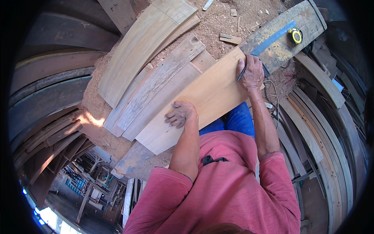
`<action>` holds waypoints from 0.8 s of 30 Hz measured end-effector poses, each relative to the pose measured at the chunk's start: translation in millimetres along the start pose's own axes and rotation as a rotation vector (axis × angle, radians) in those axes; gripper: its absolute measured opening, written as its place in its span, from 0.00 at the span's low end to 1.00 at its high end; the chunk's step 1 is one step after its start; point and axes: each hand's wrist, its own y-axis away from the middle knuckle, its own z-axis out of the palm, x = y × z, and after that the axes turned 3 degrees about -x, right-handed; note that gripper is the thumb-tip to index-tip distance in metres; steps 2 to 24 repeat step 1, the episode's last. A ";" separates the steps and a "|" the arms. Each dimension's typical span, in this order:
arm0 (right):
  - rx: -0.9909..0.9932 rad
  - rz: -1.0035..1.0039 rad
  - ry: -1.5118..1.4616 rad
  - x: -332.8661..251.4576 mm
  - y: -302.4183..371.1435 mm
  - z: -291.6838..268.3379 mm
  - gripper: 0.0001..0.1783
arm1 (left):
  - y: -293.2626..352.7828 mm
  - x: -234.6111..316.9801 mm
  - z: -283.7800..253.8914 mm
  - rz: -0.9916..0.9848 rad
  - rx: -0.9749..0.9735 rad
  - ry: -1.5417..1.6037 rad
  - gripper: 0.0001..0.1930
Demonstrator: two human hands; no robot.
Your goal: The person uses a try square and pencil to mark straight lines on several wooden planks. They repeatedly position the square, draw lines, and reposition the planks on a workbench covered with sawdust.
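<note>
A pale wooden board (210,91) lies slantwise in front of me, its far end on a worn bench plank. My left hand (182,114) is on the board's nearer left part, fingers apart and holding nothing. At the far right end, my right hand (252,72) is closed around a thin dark pencil (241,73), its tip close to the board's face. Just past that hand lies a try square with a bluish metal blade (273,38); my fingers partly hide its dark stock, and I cannot tell whether they grip it.
A yellow and black tape measure (296,36) sits on the worn plank (311,19). Several boards, including a wide pale one (146,46) and a weathered grey one (159,82), lie to the left over sawdust (222,23). Stacked timber (323,140) and a cable (277,102) are at right.
</note>
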 end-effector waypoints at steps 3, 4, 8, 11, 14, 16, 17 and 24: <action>0.000 0.001 -0.002 0.3 0.0 0.0 0.23 | 0.1 -0.1 1.0 0.008 0.013 0.010 0.47; 0.000 0.001 -0.002 0.3 0.0 0.0 0.23 | 0.1 -0.1 1.0 0.008 0.013 0.010 0.47; 0.000 0.001 -0.002 0.3 0.0 0.0 0.23 | 0.1 -0.1 1.0 0.008 0.013 0.010 0.47; 0.000 0.001 -0.002 0.3 0.0 0.0 0.23 | 0.1 -0.1 1.0 0.008 0.013 0.010 0.47; 0.000 0.001 -0.002 0.3 0.0 0.0 0.23 | 0.1 -0.1 1.0 0.008 0.013 0.010 0.47; 0.000 0.001 -0.002 0.3 0.0 0.0 0.23 | 0.1 -0.1 1.0 0.008 0.013 0.010 0.47; 0.000 0.001 -0.002 0.3 0.0 0.0 0.23 | 0.1 -0.1 1.0 0.008 0.013 0.010 0.47; 0.000 0.001 -0.002 0.3 0.0 0.0 0.23 | 0.1 -0.1 1.0 0.008 0.013 0.010 0.47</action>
